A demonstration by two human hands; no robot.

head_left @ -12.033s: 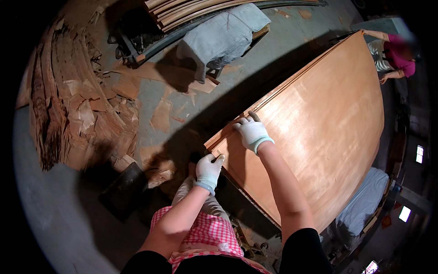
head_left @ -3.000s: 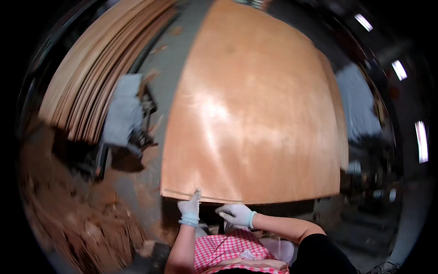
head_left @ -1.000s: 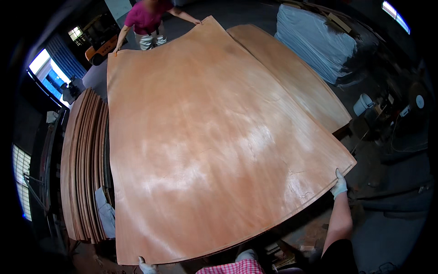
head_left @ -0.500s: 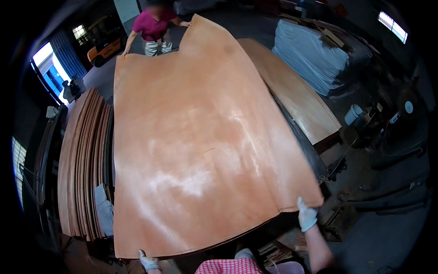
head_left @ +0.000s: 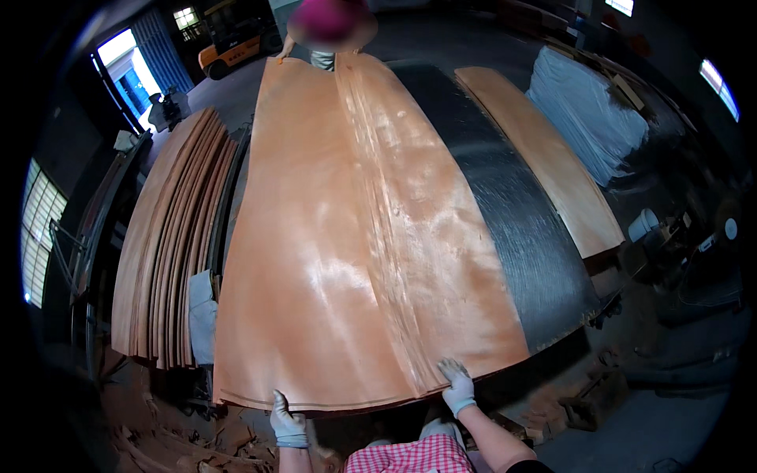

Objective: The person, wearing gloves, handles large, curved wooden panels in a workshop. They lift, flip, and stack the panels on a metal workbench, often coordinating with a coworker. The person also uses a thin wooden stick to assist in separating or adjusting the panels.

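Observation:
A large, thin, reddish-brown wood veneer sheet [head_left: 307, 236] stretches away from me, with long ripples down its middle. At its near left edge my gloved left hand [head_left: 289, 422] pinches the sheet, thumb on top and fingers hidden below. My gloved right hand [head_left: 458, 388] lies on the near edge further right, its fingers stretched out over the veneer beside the ripples. The right-hand part of the veneer [head_left: 449, 244] lies over a dark, glossy surface [head_left: 528, 236]. A co-worker in a magenta top [head_left: 327, 20] bends over the far edge, one hand [head_left: 284, 54] at its left corner.
Curved veneer sheets [head_left: 162, 260] are stacked on the left, with a pale cloth [head_left: 203, 315] at their near end. Another veneer stack [head_left: 544, 150] lies right of the dark surface, before a plastic-wrapped pile [head_left: 587, 114]. Behind stands an orange forklift [head_left: 236, 47]. Wood scraps [head_left: 189, 441] litter the floor.
The veneer's right side has come down and left, baring the dark surface. My right hand has moved left from the corner and its fingers have spread. The co-worker has bent forward.

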